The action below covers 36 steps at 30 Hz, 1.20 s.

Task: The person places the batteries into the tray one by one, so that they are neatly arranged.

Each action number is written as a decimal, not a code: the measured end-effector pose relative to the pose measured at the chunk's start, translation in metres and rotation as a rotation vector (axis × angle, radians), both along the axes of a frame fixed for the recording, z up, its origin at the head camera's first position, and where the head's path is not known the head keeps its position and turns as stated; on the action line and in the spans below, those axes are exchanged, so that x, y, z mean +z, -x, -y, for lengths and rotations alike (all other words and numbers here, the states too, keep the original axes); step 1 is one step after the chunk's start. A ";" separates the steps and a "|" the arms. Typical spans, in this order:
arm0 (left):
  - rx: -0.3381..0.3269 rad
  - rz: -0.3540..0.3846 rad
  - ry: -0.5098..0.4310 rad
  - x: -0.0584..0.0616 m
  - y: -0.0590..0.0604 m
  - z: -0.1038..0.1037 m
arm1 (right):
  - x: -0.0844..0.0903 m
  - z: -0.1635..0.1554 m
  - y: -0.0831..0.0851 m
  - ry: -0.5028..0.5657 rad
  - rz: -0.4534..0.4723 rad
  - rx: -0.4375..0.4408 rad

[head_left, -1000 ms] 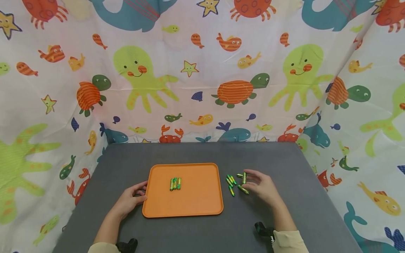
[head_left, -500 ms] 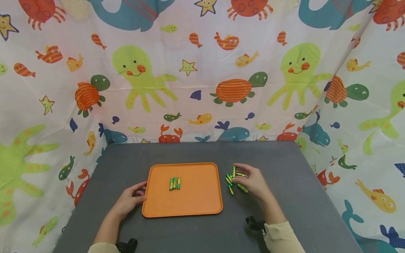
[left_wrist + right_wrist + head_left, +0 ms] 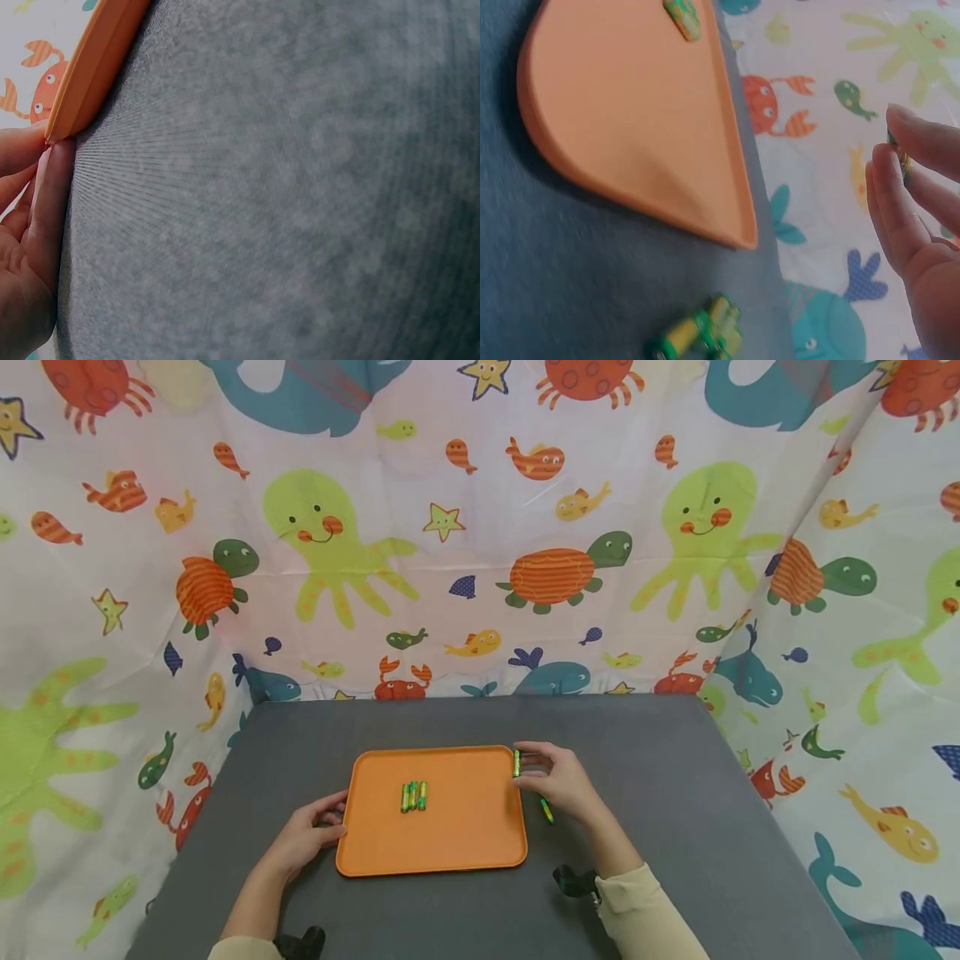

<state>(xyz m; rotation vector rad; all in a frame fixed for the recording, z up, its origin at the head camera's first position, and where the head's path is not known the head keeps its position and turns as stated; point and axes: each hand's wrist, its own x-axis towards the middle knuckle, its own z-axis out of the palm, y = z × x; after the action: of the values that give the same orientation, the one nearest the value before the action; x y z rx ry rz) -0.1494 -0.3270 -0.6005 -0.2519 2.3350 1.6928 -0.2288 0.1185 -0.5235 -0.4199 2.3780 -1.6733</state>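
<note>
Currently right grip [image 3: 558,779], palm facing tray [image 3: 468,831], pinches green battery [image 3: 517,763].

Honestly can't tell if it's a home, an office or a lab, cos a curtain [image 3: 480,556] hides the room, running from 9 round through 12 to 3. Looks like a screened-off filming nook to me: creased cloth with kiddie sea prints, an octopus [image 3: 318,539] at 10, a corner fold between 1 and 2, a plain grey table [image 3: 450,722] around 6, and black wrist cams [image 3: 575,882] near 5 and 7.
</note>
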 end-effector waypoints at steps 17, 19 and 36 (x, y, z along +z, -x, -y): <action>0.007 -0.003 0.028 -0.001 0.001 -0.001 | -0.011 0.057 0.006 0.078 0.052 0.083; 0.008 0.002 0.027 -0.002 0.000 -0.001 | -0.013 0.062 0.007 0.071 0.051 0.092; 0.001 0.003 0.004 -0.004 0.000 0.001 | -0.046 0.115 0.004 -0.085 0.043 0.057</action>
<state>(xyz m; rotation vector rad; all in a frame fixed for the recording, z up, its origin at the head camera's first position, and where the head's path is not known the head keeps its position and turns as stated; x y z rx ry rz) -0.1494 -0.3279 -0.6043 -0.2569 2.3364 1.6873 -0.2332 0.0032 -0.5691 -0.4287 2.3732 -1.5353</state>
